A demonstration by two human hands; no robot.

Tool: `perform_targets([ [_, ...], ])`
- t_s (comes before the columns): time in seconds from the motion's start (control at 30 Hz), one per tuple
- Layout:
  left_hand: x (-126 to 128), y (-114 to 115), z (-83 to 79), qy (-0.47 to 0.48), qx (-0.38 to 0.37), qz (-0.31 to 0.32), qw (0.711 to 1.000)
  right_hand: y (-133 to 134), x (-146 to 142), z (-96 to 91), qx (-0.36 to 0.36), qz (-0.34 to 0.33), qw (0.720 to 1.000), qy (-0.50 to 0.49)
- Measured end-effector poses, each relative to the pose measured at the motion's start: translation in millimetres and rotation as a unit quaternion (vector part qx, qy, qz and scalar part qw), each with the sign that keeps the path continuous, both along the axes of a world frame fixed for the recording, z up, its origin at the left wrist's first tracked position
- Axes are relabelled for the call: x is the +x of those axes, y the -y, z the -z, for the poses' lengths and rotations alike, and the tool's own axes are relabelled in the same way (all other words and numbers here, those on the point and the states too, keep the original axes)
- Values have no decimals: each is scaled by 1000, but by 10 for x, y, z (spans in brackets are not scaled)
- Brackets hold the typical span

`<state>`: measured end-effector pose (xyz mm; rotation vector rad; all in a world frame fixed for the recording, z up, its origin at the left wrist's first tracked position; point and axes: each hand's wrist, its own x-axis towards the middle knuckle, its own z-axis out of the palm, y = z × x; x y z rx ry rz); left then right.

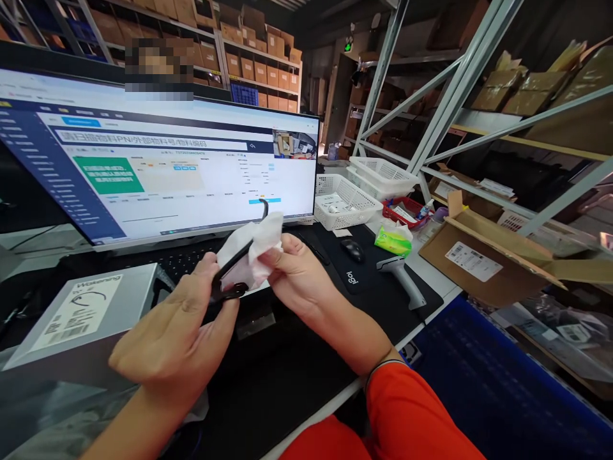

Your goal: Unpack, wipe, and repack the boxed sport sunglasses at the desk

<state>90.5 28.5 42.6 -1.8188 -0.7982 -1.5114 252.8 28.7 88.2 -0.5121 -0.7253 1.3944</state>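
Left hand (177, 338) is gripping the lower end of a thin black headset (233, 281), fingers curled closed about it. Right hand (301, 275), reaching from an orange sleeve (407, 415), is pinching a white wipe (253, 249) against the headset, thumb and fingers pressed together on the cloth. The headset is being held in the air above the black mat (287, 364), just before the keyboard (186, 259); its hooked tip is showing above the wipe. A grey box (81, 319) with a printed label is lying left of the hands. A mouse (353, 249), a scanner (402, 278) and a green tissue pack (393, 241) are lying right of them, well apart. An open carton (483, 262) is sitting at the desk's right edge. Behind, the monitor (158, 160) is displaying a form; white baskets (345, 201) are standing beside it. Shelves (258, 57) of cartons are filling the background.
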Motion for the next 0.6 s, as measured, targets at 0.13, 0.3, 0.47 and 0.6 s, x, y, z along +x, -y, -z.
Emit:
perform_targets([
  [0.13,-4,15,-17,7,-1,-9,1000,53,-23,19,16,30,999,-2],
  [0.3,-24,33,-7,-9,-18,7,1000,51,-41,108,17,17,998,53],
  [0.47,-39,74,-80,54,-105,50,992,-237,466,-18,15,65,995,69],
  [0.6,-132,110,-232,156,-260,33,952,-232,940,-178,90,217,960,151],
])
